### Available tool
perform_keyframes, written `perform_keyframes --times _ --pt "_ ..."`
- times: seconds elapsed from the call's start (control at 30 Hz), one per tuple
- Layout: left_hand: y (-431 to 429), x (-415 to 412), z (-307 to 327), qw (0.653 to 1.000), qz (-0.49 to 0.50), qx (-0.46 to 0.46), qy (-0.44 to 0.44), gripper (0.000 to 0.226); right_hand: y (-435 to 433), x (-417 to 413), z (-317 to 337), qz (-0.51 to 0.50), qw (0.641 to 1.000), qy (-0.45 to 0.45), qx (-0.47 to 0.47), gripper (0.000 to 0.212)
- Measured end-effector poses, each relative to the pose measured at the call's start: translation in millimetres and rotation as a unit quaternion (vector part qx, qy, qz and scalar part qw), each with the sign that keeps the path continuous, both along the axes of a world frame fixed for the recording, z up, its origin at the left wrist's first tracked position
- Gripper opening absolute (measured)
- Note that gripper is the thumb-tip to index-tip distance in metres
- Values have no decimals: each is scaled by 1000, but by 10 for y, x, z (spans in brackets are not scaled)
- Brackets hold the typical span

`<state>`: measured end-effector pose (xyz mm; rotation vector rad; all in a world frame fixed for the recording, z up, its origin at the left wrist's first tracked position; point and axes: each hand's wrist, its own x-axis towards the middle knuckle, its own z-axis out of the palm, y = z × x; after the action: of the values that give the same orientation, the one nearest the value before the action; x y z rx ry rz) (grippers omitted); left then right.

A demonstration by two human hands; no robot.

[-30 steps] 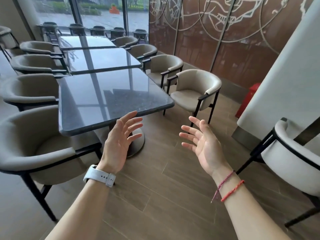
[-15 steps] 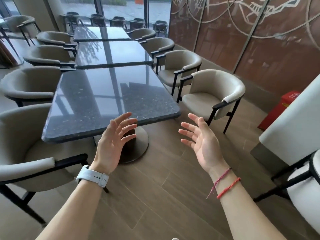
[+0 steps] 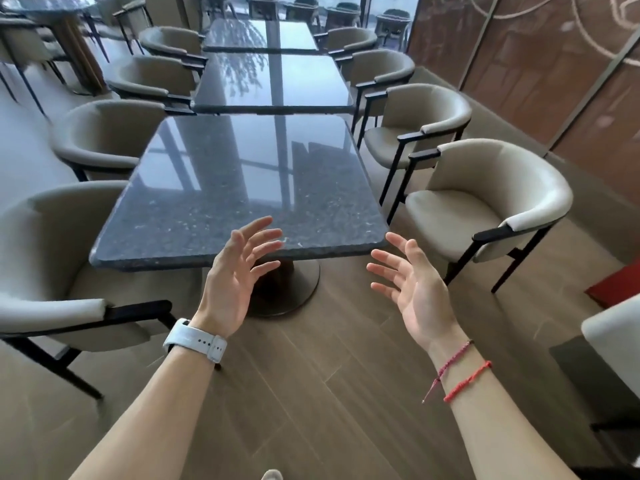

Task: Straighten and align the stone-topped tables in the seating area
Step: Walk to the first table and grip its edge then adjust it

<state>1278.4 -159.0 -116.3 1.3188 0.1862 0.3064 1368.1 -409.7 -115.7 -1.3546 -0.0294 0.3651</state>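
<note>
Soft daylight comes from the far windows (image 3: 311, 8), glaring off the glossy desk (image 3: 242, 188); edges bend and blur slightly.

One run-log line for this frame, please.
phase: pre-contact | left hand: open, empty | right hand: open, empty | nearest stone-topped table: not gripped

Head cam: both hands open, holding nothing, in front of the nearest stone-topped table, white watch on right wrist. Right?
One error. The head view shows the white watch on the left wrist; the right wrist wears red string bracelets. Otherwise correct: left hand and right hand are open, holding nothing, in front of the nearest stone-topped table.
</note>
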Motion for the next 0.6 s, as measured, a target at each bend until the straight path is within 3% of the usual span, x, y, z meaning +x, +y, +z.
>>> perform_keyframes --times 0.6 --pt "730 829 -463 999 7 -17 28 92 713 749 -350 2 998 30 -52 53"
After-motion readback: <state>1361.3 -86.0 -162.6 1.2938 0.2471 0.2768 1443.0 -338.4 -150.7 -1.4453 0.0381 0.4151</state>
